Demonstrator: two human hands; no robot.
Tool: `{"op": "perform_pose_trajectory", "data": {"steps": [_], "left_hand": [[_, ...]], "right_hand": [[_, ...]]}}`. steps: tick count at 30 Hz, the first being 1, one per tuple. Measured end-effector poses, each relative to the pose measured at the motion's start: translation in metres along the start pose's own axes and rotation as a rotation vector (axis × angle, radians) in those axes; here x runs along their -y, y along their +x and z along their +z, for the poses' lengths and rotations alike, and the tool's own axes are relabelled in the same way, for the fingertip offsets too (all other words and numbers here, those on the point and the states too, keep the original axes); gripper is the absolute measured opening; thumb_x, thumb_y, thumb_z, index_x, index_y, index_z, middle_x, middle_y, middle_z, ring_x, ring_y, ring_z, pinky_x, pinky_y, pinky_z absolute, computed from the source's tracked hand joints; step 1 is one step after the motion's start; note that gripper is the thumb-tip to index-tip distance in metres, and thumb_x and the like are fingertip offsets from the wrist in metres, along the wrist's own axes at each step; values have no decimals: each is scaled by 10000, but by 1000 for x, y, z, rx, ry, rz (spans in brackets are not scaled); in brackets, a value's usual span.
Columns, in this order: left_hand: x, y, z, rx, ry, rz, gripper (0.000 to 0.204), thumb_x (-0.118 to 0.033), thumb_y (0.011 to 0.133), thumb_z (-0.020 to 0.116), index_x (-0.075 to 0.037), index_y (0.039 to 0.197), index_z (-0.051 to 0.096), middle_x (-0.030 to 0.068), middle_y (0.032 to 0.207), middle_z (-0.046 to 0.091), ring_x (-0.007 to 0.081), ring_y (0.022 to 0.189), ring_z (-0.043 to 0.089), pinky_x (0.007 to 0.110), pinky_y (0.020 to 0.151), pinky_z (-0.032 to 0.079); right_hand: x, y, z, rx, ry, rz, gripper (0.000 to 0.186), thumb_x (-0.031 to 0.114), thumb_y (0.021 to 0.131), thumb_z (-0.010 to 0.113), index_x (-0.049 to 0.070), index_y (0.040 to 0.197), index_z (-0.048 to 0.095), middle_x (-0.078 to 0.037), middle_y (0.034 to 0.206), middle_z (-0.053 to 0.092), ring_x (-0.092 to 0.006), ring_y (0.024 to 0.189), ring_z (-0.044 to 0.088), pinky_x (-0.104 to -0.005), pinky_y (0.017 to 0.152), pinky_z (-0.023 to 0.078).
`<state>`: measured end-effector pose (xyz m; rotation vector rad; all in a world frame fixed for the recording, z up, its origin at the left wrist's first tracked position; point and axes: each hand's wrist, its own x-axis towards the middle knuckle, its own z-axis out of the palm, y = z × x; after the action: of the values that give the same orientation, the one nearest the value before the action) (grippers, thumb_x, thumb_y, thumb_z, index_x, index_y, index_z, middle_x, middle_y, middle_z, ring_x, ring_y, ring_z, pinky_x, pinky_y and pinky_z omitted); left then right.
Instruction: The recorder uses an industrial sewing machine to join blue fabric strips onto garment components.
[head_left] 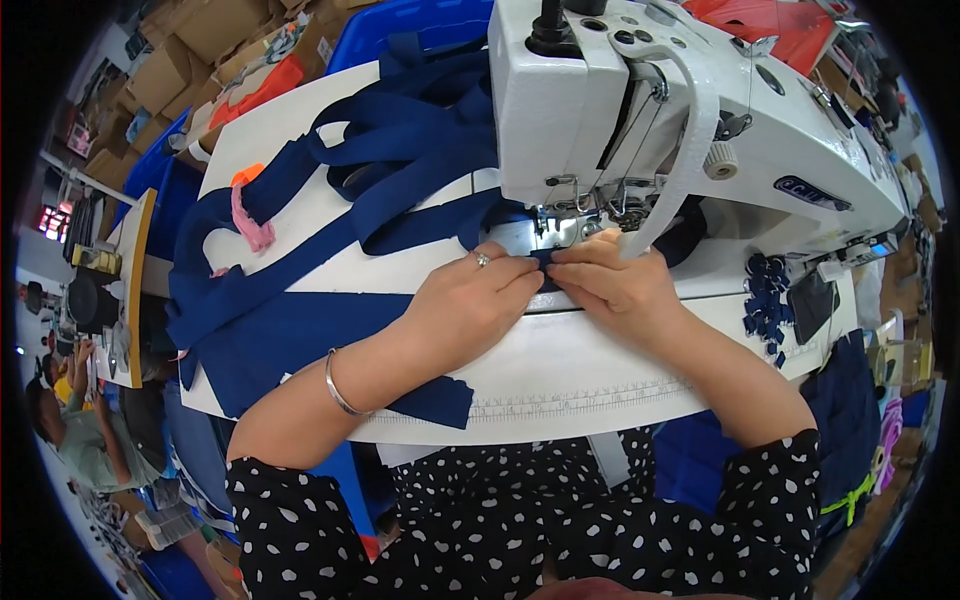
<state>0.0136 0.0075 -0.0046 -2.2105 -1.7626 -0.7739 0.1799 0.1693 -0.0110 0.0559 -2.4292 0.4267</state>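
Note:
At the white sewing machine (pixel 560 110), my left hand (pixel 478 300) has its fingers curled on a narrow piece of navy fabric (pixel 543 268) just in front of the metal needle plate (pixel 525 232). My right hand (pixel 615 285) presses the same fabric from the other side, its fingertips close to the presser foot and partly under the machine's hanging white part. Long loops of navy strip (pixel 400 150) lie heaped left of the machine, and a flat navy piece (pixel 280 340) extends beneath my left forearm.
Pink and orange scraps (pixel 252 220) lie on the white tabletop (pixel 590 390); small navy pieces (pixel 765 300) sit at right. Blue bins (pixel 360 30) and cardboard boxes (pixel 170 65) stand behind. A co-worker (pixel 85 440) is at another table on the left. Navy cloth (pixel 840 400) hangs at right.

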Motion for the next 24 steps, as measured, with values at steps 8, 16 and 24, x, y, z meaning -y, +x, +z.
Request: {"op": "perform_pose_trajectory", "data": {"steps": [8, 16, 24], "left_hand": [[-2, 5, 3, -38, -4, -6, 215, -43, 761, 776, -36, 970, 728, 74, 998, 719, 238, 851, 685, 311, 727, 582], [-3, 5, 4, -77, -18, -25, 195, -45, 759, 781, -43, 948, 737, 73, 981, 719, 246, 843, 684, 319, 716, 578], [-4, 7, 1, -40, -45, -74, 185, -50, 770, 771, -61, 952, 739, 54, 988, 721, 243, 855, 687, 325, 722, 574]], "right_hand": [[0, 0, 3, -79, -18, -19, 178, 54, 703, 817, 80, 871, 764, -35, 823, 725, -223, 762, 673, -361, 718, 508], [1, -1, 1, -53, -41, -22, 169, 68, 711, 825, 100, 857, 748, -7, 915, 739, -197, 811, 701, -350, 750, 541], [-1, 4, -3, 10, 41, 24, 166, 49, 726, 802, 87, 873, 734, -20, 946, 725, -223, 874, 691, -387, 787, 540]]}}
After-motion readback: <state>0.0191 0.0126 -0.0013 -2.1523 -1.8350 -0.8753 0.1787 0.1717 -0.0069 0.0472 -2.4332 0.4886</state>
